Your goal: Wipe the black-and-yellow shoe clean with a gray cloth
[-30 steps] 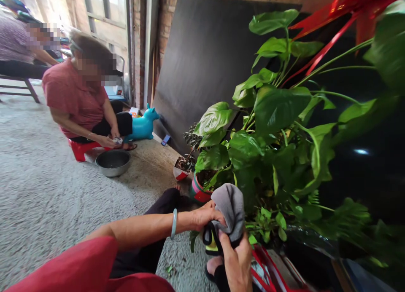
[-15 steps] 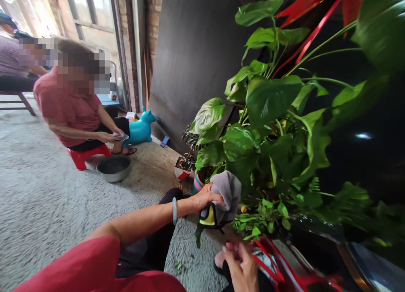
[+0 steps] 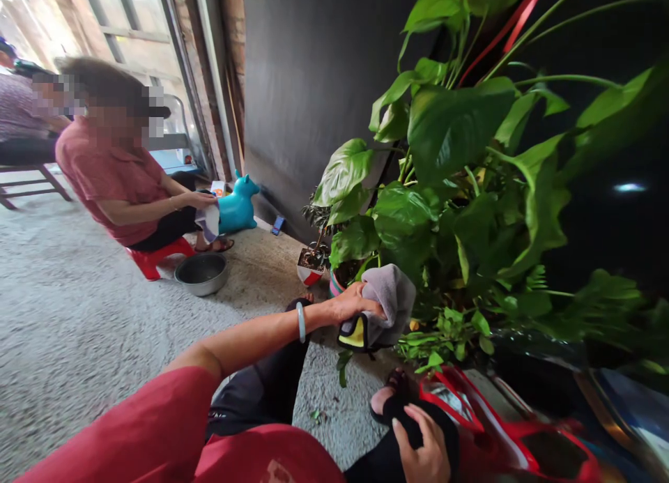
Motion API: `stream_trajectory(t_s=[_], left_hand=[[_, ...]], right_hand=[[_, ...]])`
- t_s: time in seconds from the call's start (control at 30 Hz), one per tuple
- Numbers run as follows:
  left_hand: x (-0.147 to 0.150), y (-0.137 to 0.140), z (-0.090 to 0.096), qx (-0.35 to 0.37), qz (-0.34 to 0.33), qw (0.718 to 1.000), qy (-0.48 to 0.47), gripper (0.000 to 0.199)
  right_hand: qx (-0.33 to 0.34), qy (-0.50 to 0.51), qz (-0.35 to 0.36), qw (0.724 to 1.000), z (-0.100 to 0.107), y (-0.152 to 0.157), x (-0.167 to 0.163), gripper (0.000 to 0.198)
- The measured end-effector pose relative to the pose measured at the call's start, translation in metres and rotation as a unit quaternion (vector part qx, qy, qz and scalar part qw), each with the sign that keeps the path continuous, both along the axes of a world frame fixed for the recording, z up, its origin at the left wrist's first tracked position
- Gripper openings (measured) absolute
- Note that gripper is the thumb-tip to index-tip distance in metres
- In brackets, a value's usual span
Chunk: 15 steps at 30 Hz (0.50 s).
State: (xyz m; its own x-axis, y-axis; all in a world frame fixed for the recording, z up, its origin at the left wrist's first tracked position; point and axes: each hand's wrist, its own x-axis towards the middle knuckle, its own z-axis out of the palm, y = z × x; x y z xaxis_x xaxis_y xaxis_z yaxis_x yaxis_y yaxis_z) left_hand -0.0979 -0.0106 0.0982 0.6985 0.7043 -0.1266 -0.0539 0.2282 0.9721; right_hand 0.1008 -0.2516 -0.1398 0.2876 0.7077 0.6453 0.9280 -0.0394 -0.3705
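The floor is grey, rough concrete and carries everything in view. A dark board leans against the brick wall at the floor's far edge. In front of it, toward the right edge of the floor, stands a large potted plant with broad green leaves; red ribbon runs through its upper stems. A second person in a pink top sits on a low red stool at the far left of the floor, hands on a piece of cloth. A teal animal-shaped toy lies just beside that person, near the wall. A metal basin rests on the floor in front of the stool. A small red-and-white pot with a dark plant stands at the base of the large plant.

The grey cloth, with a yellow and black patch at its lower corner, is at the lower leaves of the large plant, off the floor. The left hand has its fingers closed around the cloth and grips it. The right hand is at the near edge, fingers loosely curled and resting on dark fabric at the wearer's leg, beside a red object; it holds nothing.
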Motion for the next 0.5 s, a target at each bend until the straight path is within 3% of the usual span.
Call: stream_trajectory(t_s=[0.07,0.13,0.23,0.3,0.37,0.43,0.5], left_hand=[[0.005,0.006,0.016,0.097,0.008,0.995,0.001,0.033],[0.013,0.014,0.030,0.232,0.039,0.972,0.010,0.047],[0.027,0.028,0.035,0.408,0.107,0.906,0.040,0.058],[0.033,0.037,0.026,0.485,0.099,0.864,0.091,0.053],[0.033,0.041,0.014,0.496,0.012,0.846,0.197,0.046],[0.024,0.039,0.008,0.431,-0.104,0.848,0.289,0.038],[0.009,0.032,0.016,0.369,-0.161,0.864,0.302,0.035]], right_hand=[[0.029,-0.011,-0.032,0.999,0.008,0.002,0.003,0.048],[0.037,-0.024,-0.050,0.998,0.013,0.007,0.002,0.052],[0.046,-0.013,-0.042,0.998,0.015,0.017,-0.006,0.049],[0.049,-0.007,-0.030,0.998,0.014,0.023,-0.012,0.047],[0.048,-0.007,-0.021,0.999,0.011,0.027,-0.016,0.048],[0.041,0.000,-0.021,0.999,0.007,0.027,-0.017,0.049],[0.028,0.024,-0.025,0.999,0.005,0.027,-0.016,0.052]])
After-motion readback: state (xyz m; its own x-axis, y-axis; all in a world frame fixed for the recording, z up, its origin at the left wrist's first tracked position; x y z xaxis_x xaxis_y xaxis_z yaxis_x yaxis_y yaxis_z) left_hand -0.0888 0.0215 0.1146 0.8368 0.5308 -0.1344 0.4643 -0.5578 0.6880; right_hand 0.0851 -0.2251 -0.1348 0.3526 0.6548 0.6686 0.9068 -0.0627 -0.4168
